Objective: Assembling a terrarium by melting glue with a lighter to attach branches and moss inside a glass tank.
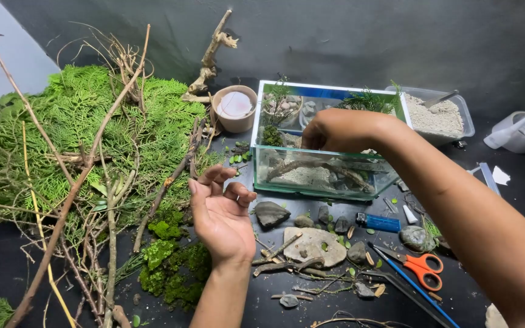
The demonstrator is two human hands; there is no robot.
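Observation:
My right hand (335, 130) reaches down into a small glass tank (268, 155), fingers bent together over the sand, driftwood and stones inside; I cannot see whether anything is pinched in them. My left hand (220, 209) hovers palm-up just left of the tank's front corner, fingers loosely spread and holding nothing. Below it lie clumps of green moss (171, 267) and dry twigs. A flat pale stone (311, 243) and a dark rock (270, 214) sit in front of the tank.
A heap of green conifer sprigs and bare branches (92, 133) fills the left. Orange-handled scissors (417, 265), a blue lighter (378, 222), a beige cup (235, 108), a tray of pale sand (439, 118) and a white tape roll (521, 130) lie around.

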